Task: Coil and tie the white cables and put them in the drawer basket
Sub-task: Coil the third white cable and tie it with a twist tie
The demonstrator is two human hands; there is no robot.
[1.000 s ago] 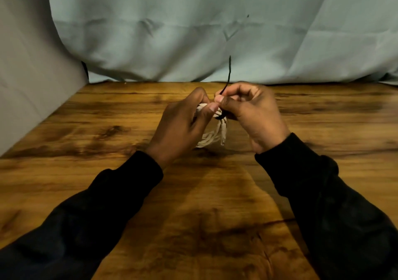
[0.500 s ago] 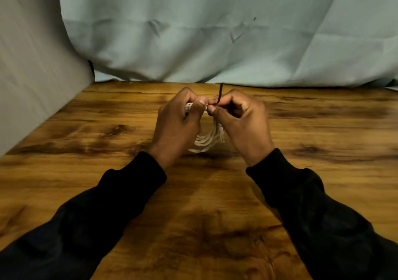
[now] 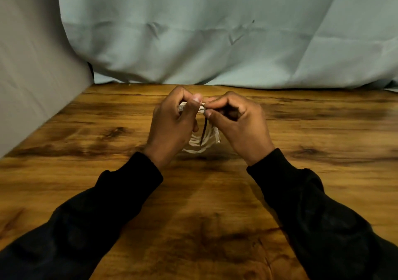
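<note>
1. My left hand has its grip closed round the top of the coiled white cable, thumb pressed over the bundle; the loops hang below my fingers, just above the wooden surface.
2. My right hand sits just beside the left, its grip narrowed to a pinch on the thin black tie, whose free end dangles down across the loops.
3. I judge the cable light, soft and springy: the loops will fan out if the left grip loosens before the tie is cinched.
4. The best hold is at the gathered neck under my left thumb, not on the loose loops or the connector end.
5. The tie looks thin and slippery, so I pinch close to the bundle.
6. The drawer basket is not in view.
</note>
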